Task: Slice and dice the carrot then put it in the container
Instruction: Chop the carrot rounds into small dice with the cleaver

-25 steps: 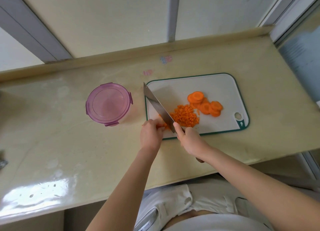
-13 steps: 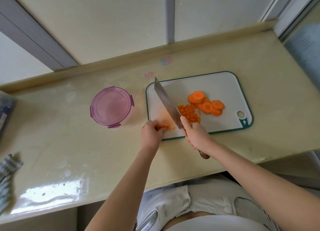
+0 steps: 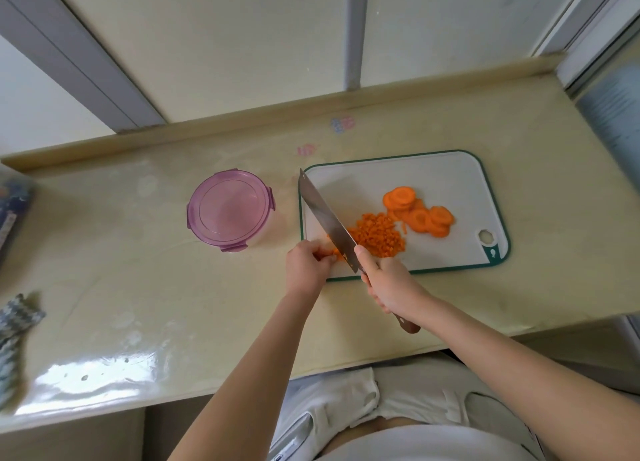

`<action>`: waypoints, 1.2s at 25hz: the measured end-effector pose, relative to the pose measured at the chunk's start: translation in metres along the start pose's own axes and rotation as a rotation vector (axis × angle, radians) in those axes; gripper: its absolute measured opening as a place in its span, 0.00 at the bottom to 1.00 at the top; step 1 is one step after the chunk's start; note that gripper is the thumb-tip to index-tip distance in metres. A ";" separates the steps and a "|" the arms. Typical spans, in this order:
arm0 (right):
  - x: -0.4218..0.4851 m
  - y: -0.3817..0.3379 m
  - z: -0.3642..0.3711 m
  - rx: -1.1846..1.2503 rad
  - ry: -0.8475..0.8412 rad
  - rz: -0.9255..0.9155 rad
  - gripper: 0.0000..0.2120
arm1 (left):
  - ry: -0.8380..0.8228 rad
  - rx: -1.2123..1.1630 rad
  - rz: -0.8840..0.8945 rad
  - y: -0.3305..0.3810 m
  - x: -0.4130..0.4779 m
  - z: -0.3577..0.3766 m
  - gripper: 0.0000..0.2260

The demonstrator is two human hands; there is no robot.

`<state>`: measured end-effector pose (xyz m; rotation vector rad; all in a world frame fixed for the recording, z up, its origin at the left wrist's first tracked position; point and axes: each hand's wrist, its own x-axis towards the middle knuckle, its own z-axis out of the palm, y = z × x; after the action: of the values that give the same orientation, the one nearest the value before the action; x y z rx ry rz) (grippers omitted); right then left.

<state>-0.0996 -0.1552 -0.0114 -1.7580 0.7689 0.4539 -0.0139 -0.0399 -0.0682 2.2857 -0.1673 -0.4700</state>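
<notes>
Carrot piece (image 3: pixel 335 252) pinched under left hand (image 3: pixel 306 265) fingers (image 3: pixel 325 257); right hand (image 3: pixel 388 284) fingers curled round knife (image 3: pixel 325 218) handle.

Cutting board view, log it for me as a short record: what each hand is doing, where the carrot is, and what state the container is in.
left hand: pinches a carrot bit at the near-left corner of the board
right hand: grips the knife, blade tip pointing away and to the left
dice: heap mid-board, just right of the blade
slices: overlapping rounds, right of the dice
container: closed, on the counter, left of the board
</notes>
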 end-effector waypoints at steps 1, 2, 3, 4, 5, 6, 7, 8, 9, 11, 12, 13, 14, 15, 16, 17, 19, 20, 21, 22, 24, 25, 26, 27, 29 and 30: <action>0.001 0.000 0.001 -0.007 0.002 0.005 0.26 | 0.002 -0.008 0.009 -0.001 0.000 0.000 0.01; 0.001 0.000 0.001 -0.013 0.007 0.008 0.26 | 0.002 -0.010 0.015 -0.001 0.000 0.000 0.01; 0.003 0.000 0.002 -0.021 0.010 0.012 0.26 | 0.000 -0.010 0.018 -0.001 0.000 0.000 0.01; 0.005 0.001 0.003 -0.030 0.013 0.014 0.27 | -0.004 -0.008 0.020 -0.001 0.001 -0.001 0.01; 0.007 0.003 0.004 -0.044 0.017 0.014 0.27 | -0.010 -0.009 0.020 -0.001 0.001 -0.001 0.01; 0.009 0.004 0.006 -0.066 0.025 0.006 0.27 | -0.013 -0.011 0.020 -0.001 0.001 -0.001 0.01; 0.011 0.006 0.009 -0.095 0.039 -0.010 0.28 | -0.014 -0.015 0.016 -0.001 0.001 -0.001 0.01; 0.013 0.008 0.012 -0.130 0.058 -0.030 0.28 | -0.015 -0.018 0.008 0.000 0.001 -0.002 0.01; 0.013 0.009 0.016 -0.164 0.079 -0.048 0.28 | -0.013 -0.021 0.005 -0.001 0.002 -0.002 0.01; 0.014 0.009 0.021 -0.199 0.110 -0.077 0.27 | -0.008 -0.025 0.012 -0.001 0.001 -0.003 0.02; 0.014 0.010 0.022 -0.200 0.114 -0.085 0.27 | -0.009 -0.022 0.015 -0.001 0.001 -0.003 0.02; 0.015 0.011 0.022 -0.199 0.113 -0.088 0.27 | -0.010 -0.015 0.017 -0.001 0.001 -0.003 0.02; 0.016 0.012 0.020 -0.191 0.104 -0.088 0.28 | -0.011 -0.005 0.019 -0.001 0.001 -0.003 0.02; 0.018 0.013 0.017 -0.163 0.085 -0.085 0.28 | -0.012 0.011 0.024 -0.001 0.001 -0.002 0.02; 0.020 0.014 0.013 -0.111 0.064 -0.070 0.28 | -0.012 0.027 0.031 -0.001 0.000 -0.002 0.02; 0.022 0.014 0.009 -0.055 0.045 -0.046 0.28 | -0.013 0.039 0.035 -0.002 0.000 -0.001 0.02; 0.023 0.013 0.001 -0.009 0.023 -0.020 0.27 | -0.017 0.050 0.038 -0.001 -0.001 -0.001 0.02; 0.022 0.014 -0.002 -0.025 0.028 -0.026 0.27 | -0.018 0.051 0.033 -0.001 -0.001 -0.001 0.02; 0.022 0.015 -0.003 -0.044 0.039 -0.036 0.27 | -0.017 0.049 0.029 -0.001 -0.001 -0.001 0.02; 0.022 0.017 -0.005 -0.052 0.055 -0.038 0.28 | -0.013 0.042 0.029 -0.001 -0.001 -0.002 0.02; 0.021 0.021 -0.009 -0.038 0.084 -0.035 0.28 | -0.006 0.023 0.030 0.000 -0.002 -0.002 0.03; 0.021 0.022 -0.010 -0.031 0.095 -0.037 0.28 | -0.004 0.015 0.025 0.001 -0.003 -0.002 0.03; 0.020 0.022 -0.010 -0.021 0.102 -0.040 0.28 | -0.002 0.011 0.022 0.002 -0.004 -0.002 0.03; 0.019 0.020 -0.010 -0.008 0.103 -0.043 0.28 | 0.001 0.009 0.020 0.002 -0.004 -0.002 0.03; 0.015 0.017 -0.007 0.004 0.092 -0.049 0.28 | 0.005 0.007 0.025 0.002 -0.006 -0.002 0.03; 0.013 0.016 -0.005 -0.001 0.083 -0.050 0.29 | 0.006 0.008 0.028 0.002 -0.006 -0.002 0.03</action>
<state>-0.1015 -0.1662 -0.0292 -1.8019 0.7808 0.3496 -0.0188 -0.0383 -0.0636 2.2890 -0.1984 -0.4489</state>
